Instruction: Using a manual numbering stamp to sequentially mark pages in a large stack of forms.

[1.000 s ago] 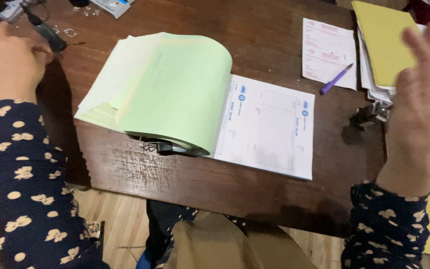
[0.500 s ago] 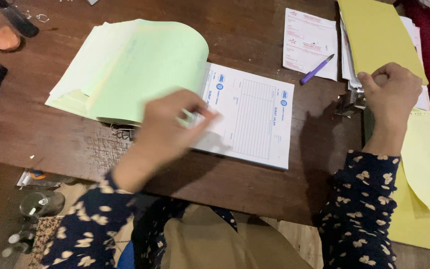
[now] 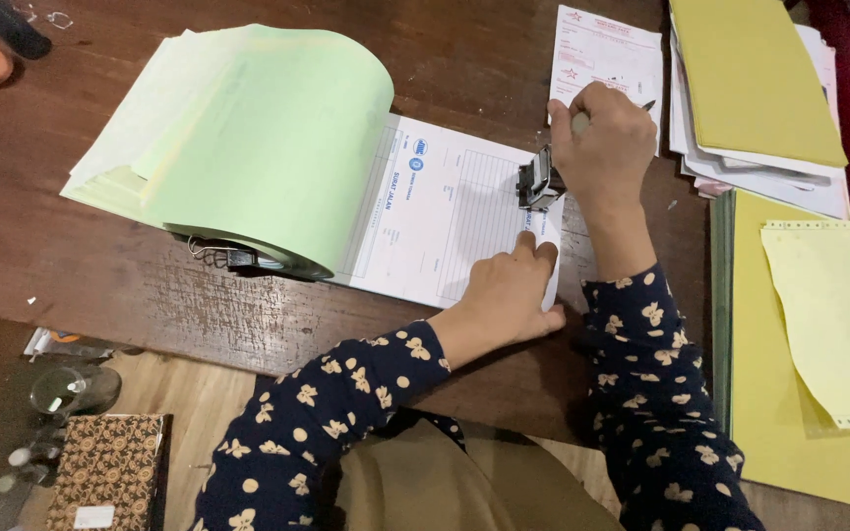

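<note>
Stamp (image 3: 540, 183) sits gripped in the closed right hand (image 3: 604, 133), pressed on the white form (image 3: 450, 211) at its right edge. At six o'clock from it, the left hand (image 3: 506, 295) lies flat, fingers spread on the form. Green pages (image 3: 268, 138) curl back at nine o'clock; yellow folders (image 3: 755, 74) lie at two o'clock on the dark wooden desk (image 3: 130, 285).

No real packages, signs or screens here; only printed papers. My form pad (image 3: 445, 211) is the landmark: a white rectangular sheet with a small blue round emblem in its header and grey ruled lines. Just beyond its far right corner lies a white slip (image 3: 602, 49) with red marks. Well below its near left corner, off the tabletop (image 3: 100, 265), sits a brown patterned box (image 3: 110, 472) bearing a small white label (image 3: 93, 516)
</note>
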